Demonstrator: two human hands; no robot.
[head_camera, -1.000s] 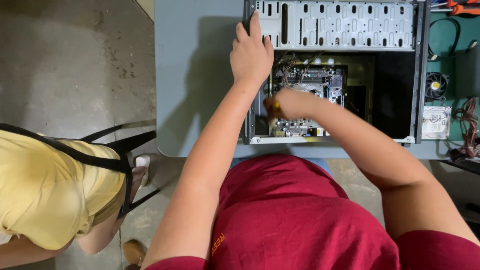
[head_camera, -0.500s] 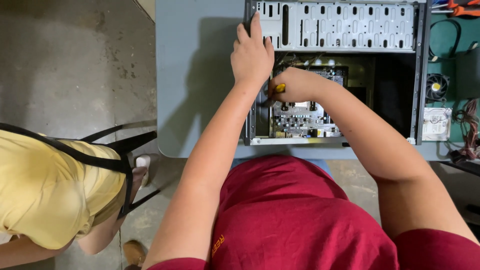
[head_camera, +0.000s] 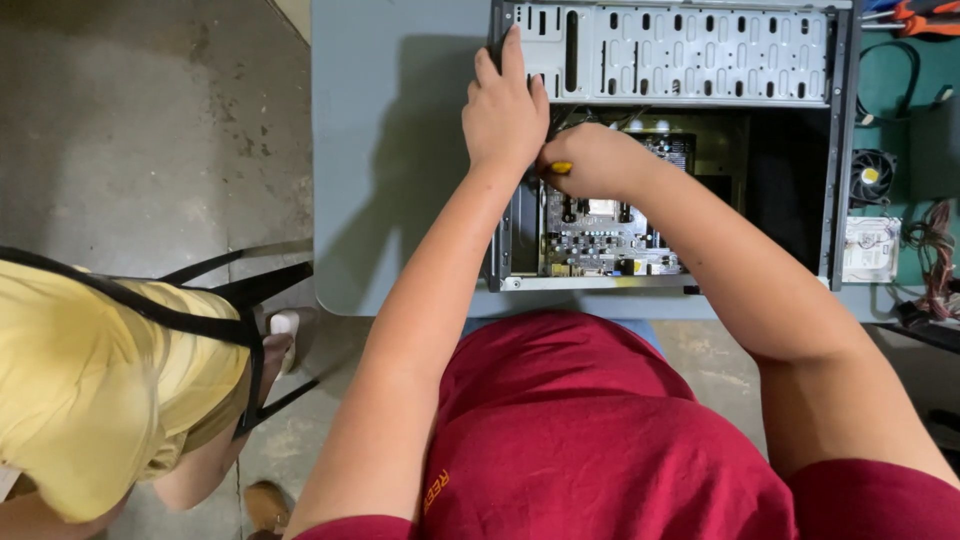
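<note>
While your left hand (head_camera: 503, 120) grips the computer case (head_camera: 665, 55) edge, your right hand (head_camera: 590, 160) clamps a yellow-handled screwdriver (head_camera: 560, 168) (tip hidden) above the motherboard (head_camera: 605, 235).

A small cooling fan (head_camera: 868, 177) lies right of the case, near tangled cables (head_camera: 935, 262); a person in yellow (head_camera: 100, 390) stands left.

table (head_camera: 400, 150): grey-blue top, rounded near corner, over a concrete floor (head_camera: 150, 130)
case (head_camera: 690, 55): open computer case lying on its side on the table
fan (head_camera: 872, 177): small black one, right of the case
drive (head_camera: 870, 248): silver, just below the fan
cables (head_camera: 935, 260): tangle at the right edge
</note>
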